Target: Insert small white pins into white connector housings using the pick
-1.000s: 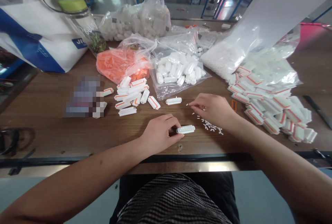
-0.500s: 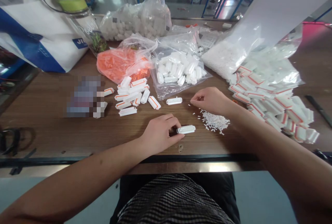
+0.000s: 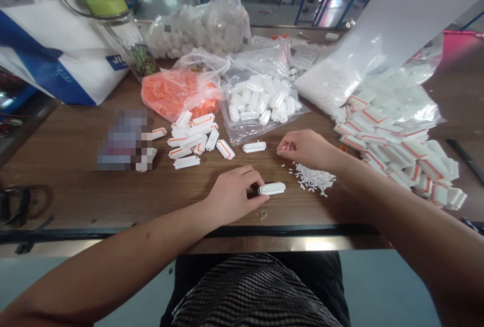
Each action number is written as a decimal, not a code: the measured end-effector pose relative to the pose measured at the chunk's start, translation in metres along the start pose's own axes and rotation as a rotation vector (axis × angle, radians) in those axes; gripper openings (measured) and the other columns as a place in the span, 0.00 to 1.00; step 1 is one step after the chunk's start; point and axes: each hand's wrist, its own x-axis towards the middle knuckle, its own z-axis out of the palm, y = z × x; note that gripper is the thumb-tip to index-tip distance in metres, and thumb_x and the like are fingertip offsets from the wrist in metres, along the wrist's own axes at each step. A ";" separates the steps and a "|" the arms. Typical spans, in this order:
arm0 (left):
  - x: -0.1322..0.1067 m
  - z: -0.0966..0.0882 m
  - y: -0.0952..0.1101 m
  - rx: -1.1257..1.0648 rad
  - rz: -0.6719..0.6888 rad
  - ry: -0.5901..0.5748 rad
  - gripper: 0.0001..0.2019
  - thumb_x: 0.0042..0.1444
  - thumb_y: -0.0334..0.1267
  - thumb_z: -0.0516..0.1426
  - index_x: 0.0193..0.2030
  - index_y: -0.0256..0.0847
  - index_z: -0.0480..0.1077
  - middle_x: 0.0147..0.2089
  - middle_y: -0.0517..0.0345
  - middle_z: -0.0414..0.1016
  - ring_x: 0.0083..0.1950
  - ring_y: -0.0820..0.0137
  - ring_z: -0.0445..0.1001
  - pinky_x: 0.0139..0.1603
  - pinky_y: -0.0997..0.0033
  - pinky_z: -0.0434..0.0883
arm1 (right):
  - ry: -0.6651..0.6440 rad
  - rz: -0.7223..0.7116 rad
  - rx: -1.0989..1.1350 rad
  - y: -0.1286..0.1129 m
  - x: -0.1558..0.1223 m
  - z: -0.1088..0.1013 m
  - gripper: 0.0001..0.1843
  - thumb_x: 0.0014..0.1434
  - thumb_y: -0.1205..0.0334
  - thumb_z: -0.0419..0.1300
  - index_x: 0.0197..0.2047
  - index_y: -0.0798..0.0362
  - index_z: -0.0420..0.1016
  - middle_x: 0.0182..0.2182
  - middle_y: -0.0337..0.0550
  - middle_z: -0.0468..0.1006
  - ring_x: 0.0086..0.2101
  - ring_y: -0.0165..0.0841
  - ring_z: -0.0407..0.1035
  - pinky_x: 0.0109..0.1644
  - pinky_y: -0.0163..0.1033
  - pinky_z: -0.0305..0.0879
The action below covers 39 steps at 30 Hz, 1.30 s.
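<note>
Pinched between the thumb and fingers of my left hand [image 3: 236,191] is one end of a white plastic connector housing [image 3: 273,188], its rows of small holes facing up. It lies low over the table near the front edge. My right hand [image 3: 302,146] is closed on the tabletop, fingertips together; whatever they pinch is too small or hidden to make out. Just below that hand spreads a heap of tiny white pins [image 3: 315,178], a few of them lying loose to its left. Another white housing [image 3: 254,147] lies between my hands, farther back.
White housings with orange strips [image 3: 194,132] are piled at left. A larger pile [image 3: 412,158] lies at right. Behind stand a bag of orange parts [image 3: 170,90], a bag of white housings [image 3: 260,99], a bag of white pins [image 3: 327,82] and a green-lidded bottle [image 3: 108,6].
A loose white pin beside my right fingertips no longer shows; the fingertips now cover that spot. My right hand has shifted slightly down. The left hand and its housing stay in place.
</note>
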 end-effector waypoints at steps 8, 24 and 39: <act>0.000 0.000 -0.001 0.011 0.020 0.003 0.07 0.54 0.40 0.63 0.36 0.42 0.70 0.32 0.64 0.69 0.32 0.74 0.69 0.36 0.72 0.66 | -0.029 -0.148 0.379 -0.042 -0.057 0.011 0.08 0.58 0.61 0.59 0.30 0.51 0.77 0.28 0.38 0.77 0.28 0.27 0.69 0.33 0.34 0.62; 0.000 0.000 0.001 0.001 0.007 0.011 0.07 0.53 0.38 0.63 0.33 0.40 0.69 0.31 0.65 0.67 0.32 0.74 0.67 0.35 0.72 0.64 | 0.087 -0.456 -0.064 -0.050 -0.075 0.023 0.15 0.65 0.64 0.51 0.33 0.54 0.79 0.29 0.44 0.75 0.31 0.33 0.68 0.34 0.38 0.60; 0.000 -0.001 0.001 -0.011 -0.002 0.012 0.06 0.53 0.36 0.63 0.34 0.41 0.70 0.31 0.65 0.68 0.32 0.74 0.68 0.35 0.72 0.64 | 0.305 -0.536 -0.163 -0.050 -0.088 0.035 0.13 0.63 0.66 0.54 0.37 0.55 0.80 0.28 0.44 0.75 0.30 0.33 0.67 0.30 0.38 0.62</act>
